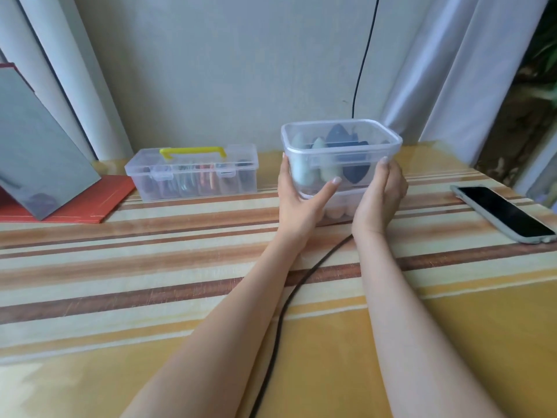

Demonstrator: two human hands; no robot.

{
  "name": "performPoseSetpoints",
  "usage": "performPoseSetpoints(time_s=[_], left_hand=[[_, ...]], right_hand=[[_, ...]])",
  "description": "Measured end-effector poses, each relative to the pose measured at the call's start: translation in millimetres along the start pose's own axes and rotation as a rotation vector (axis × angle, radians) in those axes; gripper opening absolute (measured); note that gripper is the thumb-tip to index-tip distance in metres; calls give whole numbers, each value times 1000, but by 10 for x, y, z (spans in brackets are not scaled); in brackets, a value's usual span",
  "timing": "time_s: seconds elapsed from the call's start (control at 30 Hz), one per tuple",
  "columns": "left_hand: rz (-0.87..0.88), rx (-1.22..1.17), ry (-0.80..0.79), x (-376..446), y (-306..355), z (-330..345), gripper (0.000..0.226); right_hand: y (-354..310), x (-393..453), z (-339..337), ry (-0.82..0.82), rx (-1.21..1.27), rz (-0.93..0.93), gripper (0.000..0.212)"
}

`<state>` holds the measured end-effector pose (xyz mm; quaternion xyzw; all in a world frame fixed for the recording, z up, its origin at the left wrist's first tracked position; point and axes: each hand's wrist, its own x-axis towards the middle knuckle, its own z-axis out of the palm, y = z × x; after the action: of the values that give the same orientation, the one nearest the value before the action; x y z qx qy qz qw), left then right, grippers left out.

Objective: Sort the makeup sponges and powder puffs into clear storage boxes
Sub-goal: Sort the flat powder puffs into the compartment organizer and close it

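Hands are set on opposite sides of an open clear box (340,155): the left hand (297,200) is wrapped round its near-left wall with the thumb laid across the front, and the right hand (379,197) is curled against its right wall, so the grip is a two-sided clasp closed on the box, which is held at the centre-far part of the striped counter (150,267). Pale green and dark blue sponges (328,158) are seen inside it, and it appears to be held over, or seated on, a second clear container (340,206) with pinkish pieces; contact cannot be told. Its long axis runs left to right, squarely between both hands, neither nearer. A handled clear case (193,171) lies well apart to the left
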<state>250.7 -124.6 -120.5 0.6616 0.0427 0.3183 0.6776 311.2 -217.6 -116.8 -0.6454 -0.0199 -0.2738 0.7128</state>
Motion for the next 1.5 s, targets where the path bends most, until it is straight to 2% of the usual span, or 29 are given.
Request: performPoseSetpoints(time_s=[0.1,0.17,0.37,0.53,0.63,0.73,0.83,0.93,1.0,1.1,1.23,1.37,1.43,1.5], left_hand=[[18,58,88,-44,51,-138,109],[57,113,159,-91,123,-359,112],[210,349,279,-374,366,-1459,88],[159,446,367,-373,513,-2371,86],[103,454,335,-347,474,-2591,88],[99,491,326,-326,435,-2616,87],[187,581,338,-312,458,-2600,78],[261,889,451,-297,521,-2447,90],[258,1013,489,-322,554,-2187,89],[284,1266,332,-361,525,-1723,76],[337,1503,181,-330,425,-1306,78],[317,1696,-30,-372,249,-1067,68],[260,1735,-50,-404,195,-1081,58],[243,1717,-15,-419,212,-1156,47]], right_hand=[[-108,-147,95,-78,-15,-55,62],[-214,-330,205,-147,25,-35,56],[-449,-1151,546,-499,107,-3,47],[-580,-1641,838,-820,93,10,60],[-615,-1776,954,-878,89,28,66],[-580,-1806,954,-875,103,40,67],[-592,-1806,922,-828,123,14,61],[-688,-1730,907,-666,135,5,55],[-754,-1570,857,-469,210,71,46],[-714,-1194,685,-220,305,177,32],[-467,-929,381,-167,233,257,29],[-331,-810,236,59,229,358,20],[-303,-760,246,64,137,345,21],[-246,-759,275,-10,-30,311,28]])
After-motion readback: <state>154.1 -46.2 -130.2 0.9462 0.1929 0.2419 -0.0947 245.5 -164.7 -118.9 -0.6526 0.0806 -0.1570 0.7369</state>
